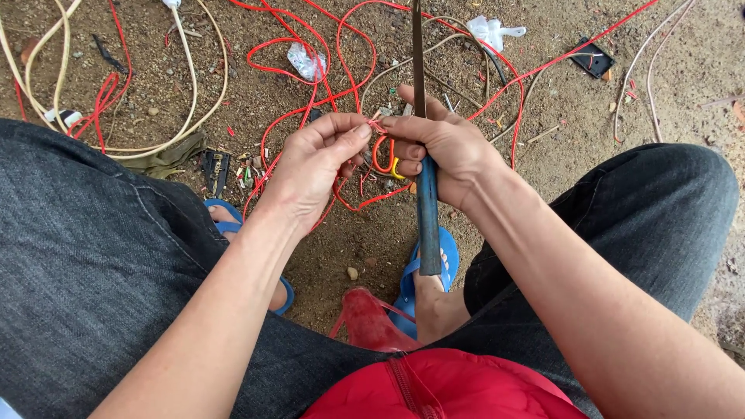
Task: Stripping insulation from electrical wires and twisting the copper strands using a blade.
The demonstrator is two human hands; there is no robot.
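Left hand (314, 167) pinches red wire (371, 124) against knife (425, 194), which right hand (446, 147) grips tight by its blue handle.

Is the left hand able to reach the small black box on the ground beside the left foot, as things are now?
Probably not at once: the left hand is pinching the red wire. The black box lies uncovered near it, so the path looks free once it lets go.

We see red wire (310, 46) on brown dirt (559, 101), cream cable (190, 85), a blue-handled knife (427, 213) (dark blade), blue sandals (446, 256) and grey jeans (85, 256).
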